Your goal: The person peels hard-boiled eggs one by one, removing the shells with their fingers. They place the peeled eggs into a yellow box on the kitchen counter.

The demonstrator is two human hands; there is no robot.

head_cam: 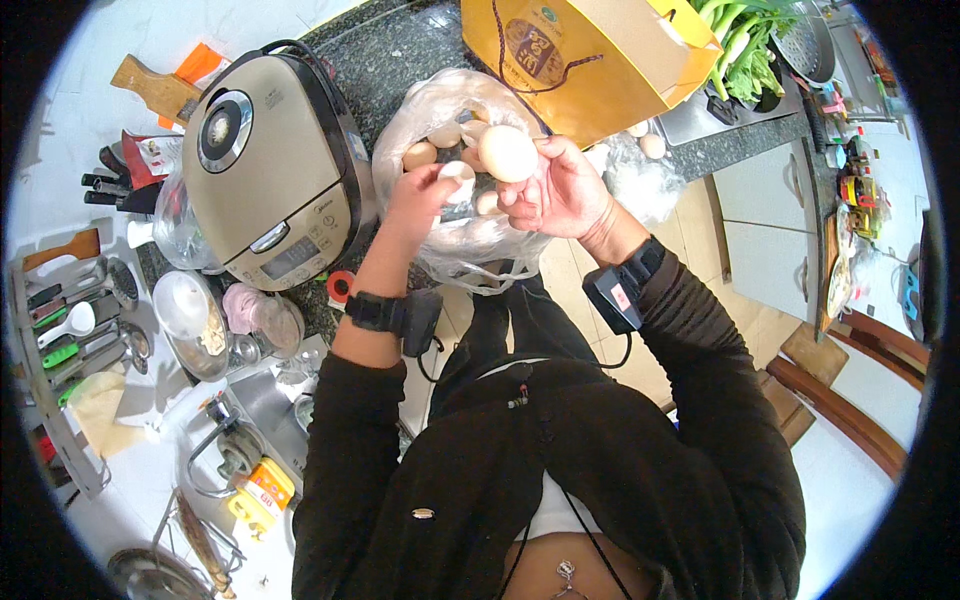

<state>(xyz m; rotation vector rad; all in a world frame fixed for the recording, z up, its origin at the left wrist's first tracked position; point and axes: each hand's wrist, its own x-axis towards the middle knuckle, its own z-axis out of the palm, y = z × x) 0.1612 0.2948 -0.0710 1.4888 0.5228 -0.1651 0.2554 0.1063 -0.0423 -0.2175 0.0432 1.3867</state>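
My right hand [566,191] holds up a large pale egg [508,154] over a clear plastic bag [480,251] on the counter. My left hand [414,199] is at the bag's left side, its fingers closed on a smaller whitish egg [457,180]. Several brown and cream eggs lie inside the bag, one brown egg [419,156] just above my left hand. Beyond the bag, to the upper right, is a yellow paper gift bag [577,67] with a dark cord handle. More eggs, including a pale one [653,146], rest near another clear plastic bag [643,180] to the right.
A rice cooker [277,165] stands left of the egg bag on the granite counter [390,52]. Green leafy vegetables [750,56] lie at the upper right beside a perforated metal pan [806,45]. A steel sink [270,409], bowls and a utensil rack are at the lower left.
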